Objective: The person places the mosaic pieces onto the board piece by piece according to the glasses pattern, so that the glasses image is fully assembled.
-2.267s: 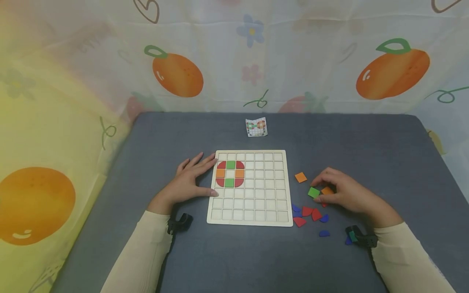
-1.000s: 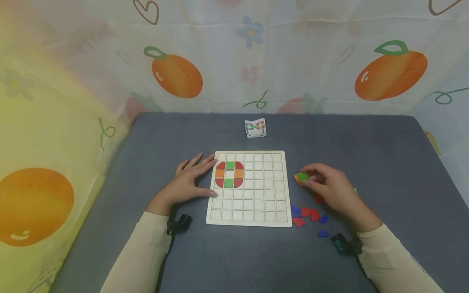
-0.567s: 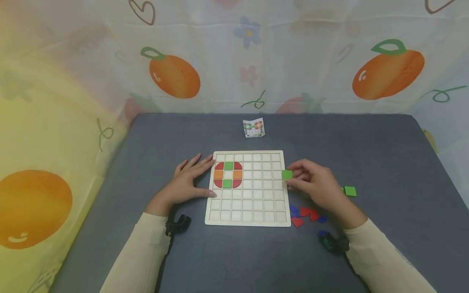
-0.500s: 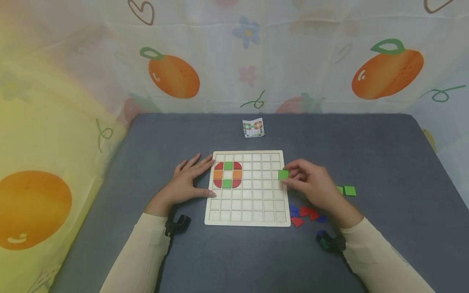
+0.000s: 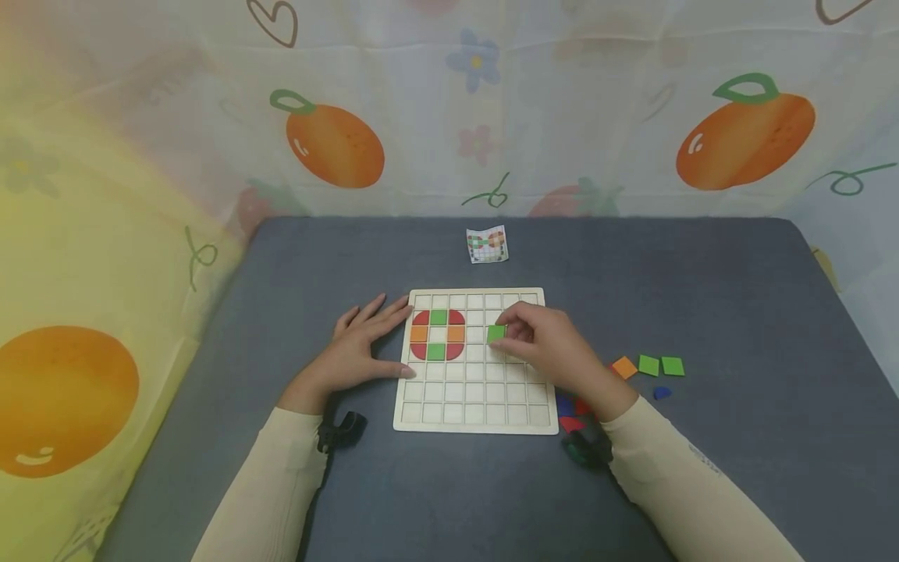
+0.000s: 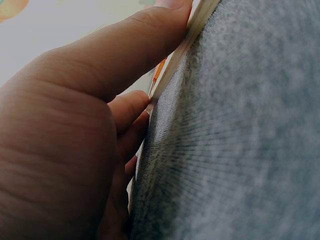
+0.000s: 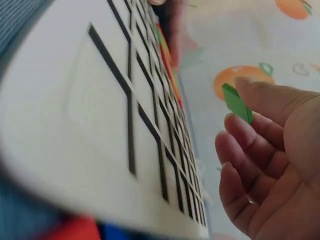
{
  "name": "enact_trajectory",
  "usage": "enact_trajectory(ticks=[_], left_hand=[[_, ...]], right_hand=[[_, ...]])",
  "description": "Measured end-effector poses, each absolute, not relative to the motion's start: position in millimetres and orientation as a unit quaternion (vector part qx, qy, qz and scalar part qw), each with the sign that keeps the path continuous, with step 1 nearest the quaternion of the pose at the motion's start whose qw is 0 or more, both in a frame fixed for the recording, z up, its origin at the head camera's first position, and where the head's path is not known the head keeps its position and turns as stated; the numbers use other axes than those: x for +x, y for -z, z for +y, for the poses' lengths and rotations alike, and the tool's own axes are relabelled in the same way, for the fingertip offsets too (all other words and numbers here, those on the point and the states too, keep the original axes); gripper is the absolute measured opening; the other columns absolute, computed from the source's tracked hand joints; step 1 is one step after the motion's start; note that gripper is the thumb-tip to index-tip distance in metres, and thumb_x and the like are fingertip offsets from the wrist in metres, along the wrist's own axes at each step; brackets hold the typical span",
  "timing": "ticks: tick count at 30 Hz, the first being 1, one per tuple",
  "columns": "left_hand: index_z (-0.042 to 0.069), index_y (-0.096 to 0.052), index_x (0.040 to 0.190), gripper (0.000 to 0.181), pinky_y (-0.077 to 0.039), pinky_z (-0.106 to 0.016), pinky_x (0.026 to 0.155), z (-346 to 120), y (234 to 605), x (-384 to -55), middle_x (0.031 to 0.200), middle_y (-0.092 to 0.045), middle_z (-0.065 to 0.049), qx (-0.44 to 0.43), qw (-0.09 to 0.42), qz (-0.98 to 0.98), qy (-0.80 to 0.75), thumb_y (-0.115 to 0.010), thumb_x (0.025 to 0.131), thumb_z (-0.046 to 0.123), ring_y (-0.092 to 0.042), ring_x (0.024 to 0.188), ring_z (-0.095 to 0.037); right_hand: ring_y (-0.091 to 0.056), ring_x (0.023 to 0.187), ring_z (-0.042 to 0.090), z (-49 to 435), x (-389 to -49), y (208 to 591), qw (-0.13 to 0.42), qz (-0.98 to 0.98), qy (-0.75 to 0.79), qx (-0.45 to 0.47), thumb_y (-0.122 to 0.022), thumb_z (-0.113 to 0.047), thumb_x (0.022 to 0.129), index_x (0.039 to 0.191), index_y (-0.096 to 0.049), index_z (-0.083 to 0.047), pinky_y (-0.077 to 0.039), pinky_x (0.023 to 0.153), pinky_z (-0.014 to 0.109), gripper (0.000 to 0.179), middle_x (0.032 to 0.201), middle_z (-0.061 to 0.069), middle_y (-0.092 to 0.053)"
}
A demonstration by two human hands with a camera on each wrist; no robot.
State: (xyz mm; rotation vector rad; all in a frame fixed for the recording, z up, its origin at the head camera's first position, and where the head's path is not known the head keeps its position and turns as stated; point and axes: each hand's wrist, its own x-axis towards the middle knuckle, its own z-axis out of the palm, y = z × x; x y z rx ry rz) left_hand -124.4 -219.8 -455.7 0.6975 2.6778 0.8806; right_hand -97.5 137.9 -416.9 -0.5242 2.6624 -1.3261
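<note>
A pale grid board (image 5: 453,390) lies on the grey table, with red corner pieces, green squares and orange squares forming a ring (image 5: 456,334) at its left. My left hand (image 5: 358,351) rests at the board's left edge, fingers spread and thumb on the rim; the left wrist view shows the thumb (image 6: 145,37) against the edge. Over the right half of the board, my right hand (image 5: 551,339) pinches a green square tile (image 5: 495,334) between thumb and fingers. In the right wrist view this tile (image 7: 237,103) is raised above the grid.
Right of the board lie two green tiles (image 5: 672,366), an orange tile (image 5: 623,368) and a blue half-round piece (image 5: 662,393). Red pieces (image 5: 571,424) and blue ones are partly hidden under the right wrist. Behind the board lies a small printed pattern card (image 5: 487,244).
My right hand picked up the green tile on the right and carried it left over the board. The orange tile nearest the board no longer shows there. The left hand stayed put.
</note>
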Motion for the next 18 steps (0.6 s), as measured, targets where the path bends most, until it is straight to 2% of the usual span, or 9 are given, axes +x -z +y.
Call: enact_trajectory(ticks=[10,18], left_hand=[[0.025,-0.037,0.173,0.111,0.004,-0.062,0.124,-221,455,-126,0.178,-0.026,0.009,0.243,0.118,0.916,-0.298,-0.092,0.083,0.06,-0.004,0.166,-0.027],[0.025,-0.037,0.173,0.112,0.004,-0.062,0.125,-220,455,-126,0.178,-0.025,0.009,0.237,0.122,0.918,-0.294,-0.093,0.082,0.058,-0.004,0.166,-0.026]], right_hand=[[-0.057,0.071,0.015,113,-111,426,0.086,0.905,0.373,-0.184,-0.084,-0.025,0.1,0.119,-0.076,-0.009,-0.051,0.075,0.038,0.026,0.082,-0.006,-0.063],[-0.052,0.065,0.016,103,-116,431,0.118,0.916,0.35,-0.156,-0.081,-0.028,0.102,0.123,-0.074,-0.011,-0.044,0.064,0.036,0.028,0.076,-0.003,-0.058]])
